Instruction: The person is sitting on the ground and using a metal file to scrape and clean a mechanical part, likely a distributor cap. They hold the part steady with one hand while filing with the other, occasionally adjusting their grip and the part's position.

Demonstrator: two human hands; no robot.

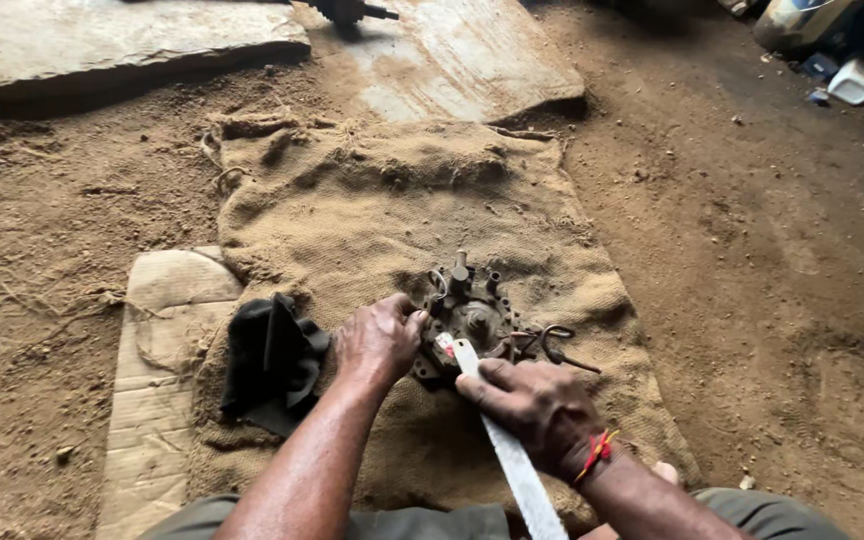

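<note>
Gripping the left rim of a dark, greasy metal housing [467,318], the left hand [377,340] is closed on it; right hand [537,405] is closed round a flat pale blade [512,455], tip on the housing; housing lies on burlap sacking [372,210], black cloth [272,360] just left, cardboard [157,380] farther left.

Both forearms reach toward twelve o'clock; left hand [380,338] curled, knuckles up; right hand [537,405] apparently clenched, fingers pointing ten o'clock.

Dirt-floor workshop: burlap sack [372,210], greasy machine part [467,315]
</note>
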